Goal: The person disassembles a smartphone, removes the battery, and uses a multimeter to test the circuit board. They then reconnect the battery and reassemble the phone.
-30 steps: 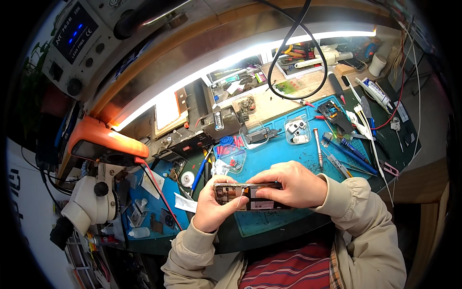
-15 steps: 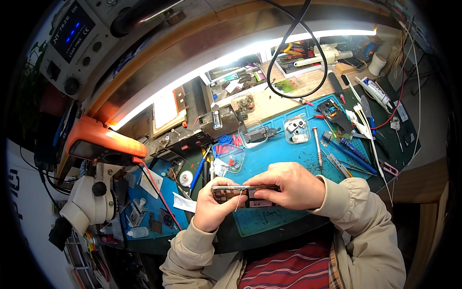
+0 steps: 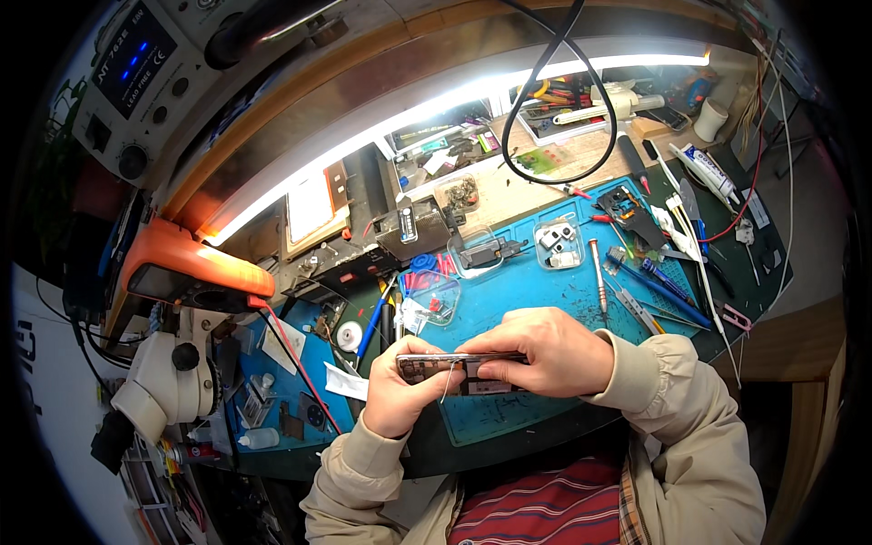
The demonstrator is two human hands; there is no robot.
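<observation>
An opened smartphone (image 3: 430, 366) with its inner parts showing is held level above the front part of the blue work mat (image 3: 495, 413). My left hand (image 3: 401, 392) is closed on its left end, thumb pressed against the exposed inside. Around the right end my right hand (image 3: 545, 354) is closed too, fingers over the top edge and thumb on the inner face. A thin white strip or wire (image 3: 449, 383) hangs across the phone beside my left thumb. My fingers hide much of the phone's right half and its far side.
To the right lie a screwdriver (image 3: 599, 277), tweezers (image 3: 638, 311) and blue pliers (image 3: 668, 295). Beyond my hands stand small clear boxes of parts (image 3: 559, 243). At left are an orange multimeter (image 3: 195, 266) with a red lead and a white microscope (image 3: 168, 386).
The phone has tilted slightly, so its inner face is seen at a flatter angle. Both hands keep their hold and have shifted only a little.
</observation>
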